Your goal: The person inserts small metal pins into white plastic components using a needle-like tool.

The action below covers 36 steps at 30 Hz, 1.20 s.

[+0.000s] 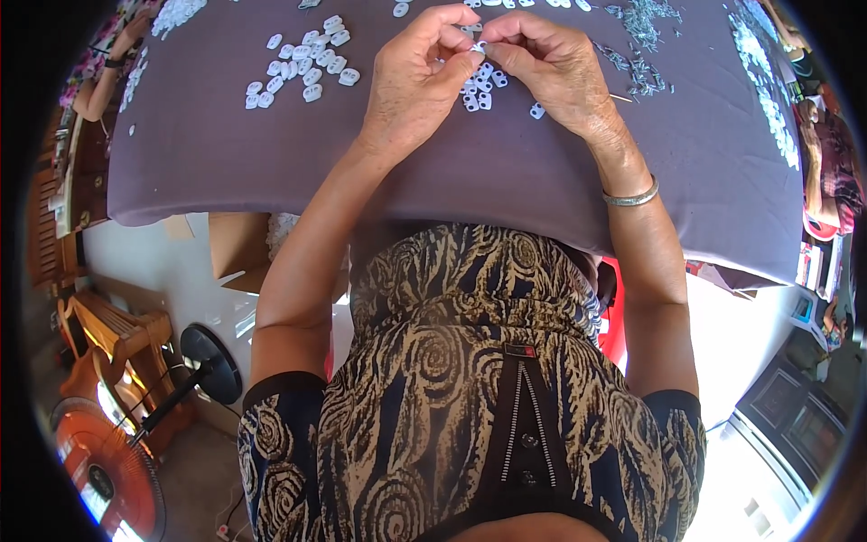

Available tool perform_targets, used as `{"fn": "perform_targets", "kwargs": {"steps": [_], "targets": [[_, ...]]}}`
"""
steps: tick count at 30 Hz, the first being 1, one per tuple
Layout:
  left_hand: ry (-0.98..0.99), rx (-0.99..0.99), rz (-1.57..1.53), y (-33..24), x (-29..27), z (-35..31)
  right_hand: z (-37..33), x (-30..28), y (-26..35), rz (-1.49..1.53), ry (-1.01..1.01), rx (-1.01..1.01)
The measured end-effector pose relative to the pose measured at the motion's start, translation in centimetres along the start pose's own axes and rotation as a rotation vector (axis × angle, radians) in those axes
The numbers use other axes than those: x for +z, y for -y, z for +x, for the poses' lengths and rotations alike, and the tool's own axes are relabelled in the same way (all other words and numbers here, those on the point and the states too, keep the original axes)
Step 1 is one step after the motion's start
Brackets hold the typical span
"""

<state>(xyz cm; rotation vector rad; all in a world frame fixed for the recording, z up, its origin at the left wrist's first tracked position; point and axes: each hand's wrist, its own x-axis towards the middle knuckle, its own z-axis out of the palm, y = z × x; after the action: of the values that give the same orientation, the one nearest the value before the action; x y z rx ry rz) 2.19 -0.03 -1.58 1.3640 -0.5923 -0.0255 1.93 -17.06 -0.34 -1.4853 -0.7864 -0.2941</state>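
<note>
Over the far middle of the cloth, my left hand point(420, 77) and my right hand point(551, 68) meet fingertip to fingertip. Between them they pinch a small white plastic piece point(480, 47), mostly hidden by the fingers. Just beneath lies a group of small white pieces with dark holes point(484, 81), partly covered by my hands. Left of my left hand is a loose pile of white oval pieces point(307, 59). Small grey metal pieces point(646, 72) are heaped to the right of my right hand.
A purple-grey cloth point(271, 163) covers the table. More white pieces lie along its left edge point(135, 81) and right edge point(768, 90). Other people's arms point(95, 95) show at both sides. Below stand a cardboard box point(235, 248) and an orange fan point(104, 470).
</note>
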Motion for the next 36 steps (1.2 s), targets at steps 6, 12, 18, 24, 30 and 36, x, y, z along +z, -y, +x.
{"fn": "perform_targets", "kwargs": {"steps": [6,12,18,24,30,36], "targets": [[-0.001,-0.010,0.277,-3.0,0.7,-0.6,-0.4,-0.6,2.1,0.043,0.054,0.048],[-0.055,-0.022,0.194,-2.1,0.5,-0.8,-1.0,0.3,1.9,-0.186,-0.064,0.284],[-0.182,-0.150,0.040,-2.4,0.6,-1.0,-0.5,1.4,3.2,-0.559,-0.110,0.158],[-0.151,-0.153,-0.059,-2.6,1.0,-1.0,-0.4,1.1,3.7,-0.600,-0.060,0.070],[-0.147,-0.211,-0.105,-2.9,0.8,-1.0,-0.3,1.0,3.7,-0.658,-0.008,0.032],[-0.143,-0.147,-0.118,-2.8,0.9,-1.1,-0.3,1.4,3.2,-0.151,-0.143,0.259]]}}
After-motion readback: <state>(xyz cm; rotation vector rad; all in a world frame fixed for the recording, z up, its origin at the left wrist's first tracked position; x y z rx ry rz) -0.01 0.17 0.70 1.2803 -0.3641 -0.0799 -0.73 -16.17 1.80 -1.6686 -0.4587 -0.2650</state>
